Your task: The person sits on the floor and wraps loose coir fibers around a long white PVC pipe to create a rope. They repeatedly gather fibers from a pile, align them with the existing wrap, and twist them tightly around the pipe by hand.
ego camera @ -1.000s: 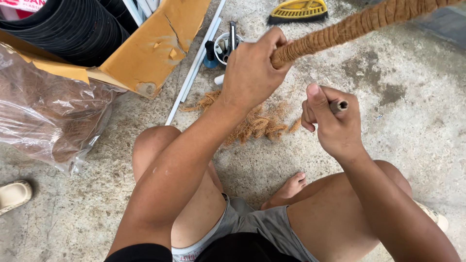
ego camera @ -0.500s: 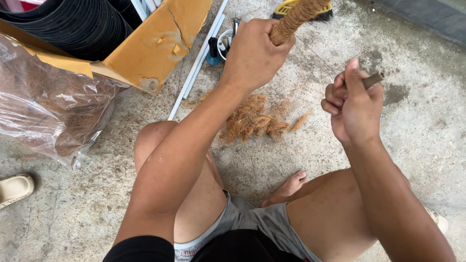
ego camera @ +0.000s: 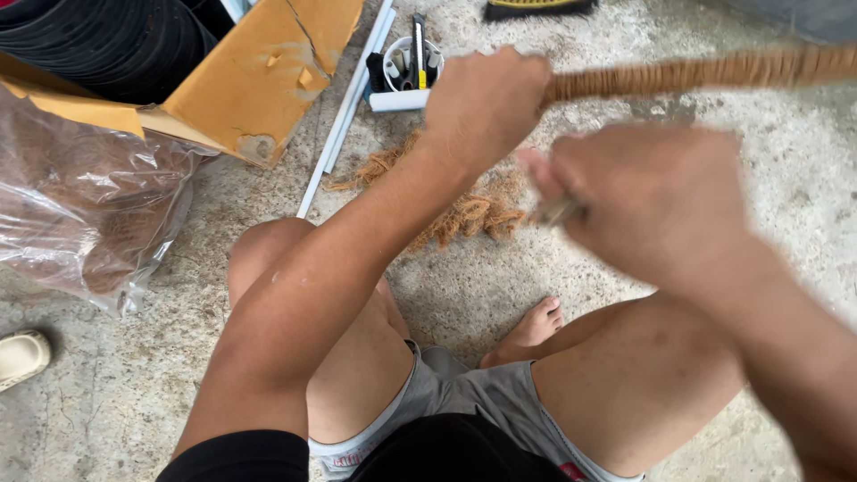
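Clenching my left hand (ego camera: 482, 103) around the near end of the fibre-wrapped pole (ego camera: 696, 73), I held it lying level and running off to my right, above the concrete floor (ego camera: 786, 205), while my blurred right hand (ego camera: 656, 201) pinched a thin stick (ego camera: 555, 212) just below it.

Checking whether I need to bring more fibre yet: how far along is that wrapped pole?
Done: the pole looks fibre-wrapped along all its visible length. In hand: the left hand grips the pole, and the blurred right hand holds a small stick-like piece. Left: loose fibre lies on the floor, more in the plastic bag; the pole's far end is out of view.
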